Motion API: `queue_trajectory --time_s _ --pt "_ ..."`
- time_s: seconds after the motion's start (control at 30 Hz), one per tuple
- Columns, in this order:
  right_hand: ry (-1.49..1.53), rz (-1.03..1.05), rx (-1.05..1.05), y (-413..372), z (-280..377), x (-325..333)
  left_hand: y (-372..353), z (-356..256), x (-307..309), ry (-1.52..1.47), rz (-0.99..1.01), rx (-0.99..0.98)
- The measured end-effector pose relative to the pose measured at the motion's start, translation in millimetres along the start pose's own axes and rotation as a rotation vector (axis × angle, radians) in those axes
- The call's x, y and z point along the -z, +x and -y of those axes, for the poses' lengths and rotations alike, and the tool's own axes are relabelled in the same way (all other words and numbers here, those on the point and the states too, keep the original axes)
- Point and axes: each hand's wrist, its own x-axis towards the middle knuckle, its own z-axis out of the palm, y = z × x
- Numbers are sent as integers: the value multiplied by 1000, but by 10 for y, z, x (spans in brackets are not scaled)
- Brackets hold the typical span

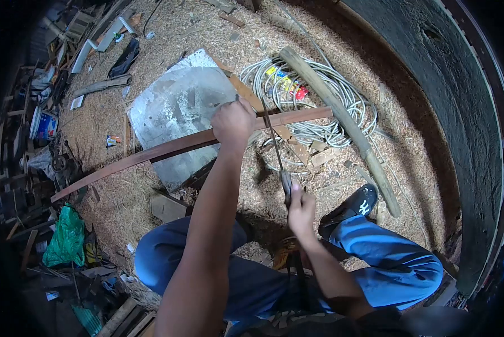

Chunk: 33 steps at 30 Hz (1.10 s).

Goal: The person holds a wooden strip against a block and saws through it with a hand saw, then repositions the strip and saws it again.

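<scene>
A long reddish wooden strip [168, 148] lies across the view from lower left to upper right. My left hand [233, 120] is closed around it near the middle, above a grey metal sheet [179, 106]. My right hand [301, 213] grips the dark handle of a long thin tool [275, 140], whose narrow blade crosses the strip just right of my left hand. Whether the blade cuts into the wood cannot be made out.
A coil of grey cable [342, 126] lies beyond, with a thick wooden pole [342, 112] across it. A green plastic bag [65, 238] and clutter stand at left. A dark curved wall [431, 84] rises at right. Wood shavings cover the ground.
</scene>
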Motion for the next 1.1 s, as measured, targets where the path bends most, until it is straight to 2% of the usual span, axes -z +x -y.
queue_trajectory --time_s 0.07,0.13,0.3,0.37,0.43,0.53,0.63,0.8,0.93,1.0,1.1 --pt "-49 4 54 381 122 -129 1 24 -42 1 -32 -4" --pt "6 3 108 444 206 -200 -19 40 -106 -4 -62 -12" --pt "42 48 25 -284 -38 106 5 51 -91 8 -62 -20" --pt "32 27 22 -279 -31 73 -1 59 -87 -17 -58 -11" --pt "-43 -22 64 -63 2 -37 26 34 -83 -40 -59 -24" --pt "-7 30 33 418 199 -182 -7 63 -106 -31 -75 -22" --pt "45 31 80 267 142 -153 6 48 -109 -48 -88 -35" --pt "13 7 0 -310 -128 87 11 51 -82 -40 -60 -21" --pt "26 -8 43 159 -26 -117 4 31 -63 -34 -36 -9" --pt "40 44 9 402 193 -194 -6 54 -106 -91 -116 -24" --pt "57 30 32 191 225 -120 -13 39 -90 -2 -112 -16"
